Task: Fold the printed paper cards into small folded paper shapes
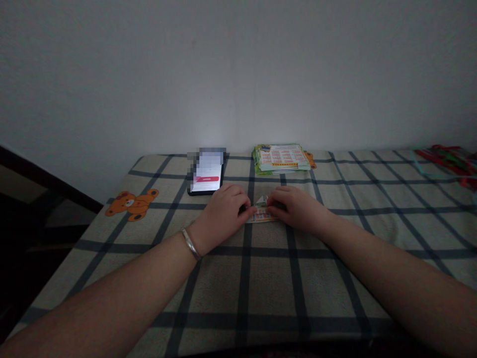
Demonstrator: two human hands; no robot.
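Between my two hands a small printed paper (264,217) with orange and white blocks lies on the checked cloth, its far part folded up to a pale point. My left hand (226,211), a silver bangle at its wrist, pinches the paper's left side between thumb and fingers. From the other side my right hand (296,209) grips the paper's right side, thumb nearest me and fingers curled. The fingertips hide both side edges of the paper.
A phone (205,183) with a lit screen lies beyond my left hand. A stack of printed sheets (283,158) sits near the wall. Red and green strips (450,161) lie at the far right. A bear picture (132,204) marks the tablecloth (216,298) near its left edge.
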